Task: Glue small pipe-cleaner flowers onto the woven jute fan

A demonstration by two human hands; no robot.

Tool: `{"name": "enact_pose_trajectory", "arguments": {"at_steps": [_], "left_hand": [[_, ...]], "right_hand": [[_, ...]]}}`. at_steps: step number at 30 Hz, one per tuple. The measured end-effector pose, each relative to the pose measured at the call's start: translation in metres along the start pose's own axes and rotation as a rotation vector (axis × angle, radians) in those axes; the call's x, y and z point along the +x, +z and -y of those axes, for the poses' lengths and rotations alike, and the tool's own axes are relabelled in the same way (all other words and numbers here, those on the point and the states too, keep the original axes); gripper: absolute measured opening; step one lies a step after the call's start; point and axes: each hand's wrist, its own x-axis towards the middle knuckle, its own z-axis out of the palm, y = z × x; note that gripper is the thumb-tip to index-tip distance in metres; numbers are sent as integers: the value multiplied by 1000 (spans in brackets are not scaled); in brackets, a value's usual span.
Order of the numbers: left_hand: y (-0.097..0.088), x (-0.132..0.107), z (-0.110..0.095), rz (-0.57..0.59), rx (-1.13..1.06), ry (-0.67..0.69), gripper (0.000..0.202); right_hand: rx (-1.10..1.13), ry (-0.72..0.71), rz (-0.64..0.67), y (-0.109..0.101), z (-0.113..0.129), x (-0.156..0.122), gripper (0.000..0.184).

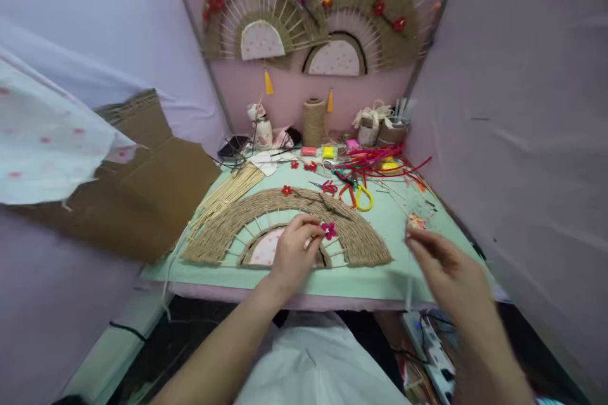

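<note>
A half-round jute fan piece with wooden spokes lies on the pale green table. My left hand rests over its middle and pinches a small pink flower at the fingertips. My right hand hovers near the table's right front edge, blurred, with fingers drawn together beside a small orange-pink bit; what it holds, if anything, is unclear. A red flower sits on the fan's upper band.
Scissors with red and yellow handles, red cords, a twine spool, small pots and a stick bundle crowd the back. Two finished fans hang on the pink wall. Cardboard leans at left.
</note>
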Motion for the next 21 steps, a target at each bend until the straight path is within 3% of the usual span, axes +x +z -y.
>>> {"name": "enact_pose_trajectory", "arguments": {"at_steps": [3, 5, 10, 12, 17, 21], "left_hand": [[2, -8, -11, 29, -15, 19, 16], [1, -12, -15, 38, -23, 27, 16], [-5, -19, -15, 40, -98, -25, 15], [-3, -23, -13, 22, -212, -171, 13], [9, -30, -10, -16, -666, -733, 25], [12, -31, -12, 3, -743, -821, 23]], "right_hand": [[187, -10, 195, 46, 25, -11, 29], [294, 23, 252, 68, 35, -14, 30], [413, 90, 297, 90, 40, -16, 26], [418, 107, 273, 93, 39, -16, 24], [445, 159, 212, 99, 40, -17, 21], [460, 174, 195, 105, 44, -19, 19]]}}
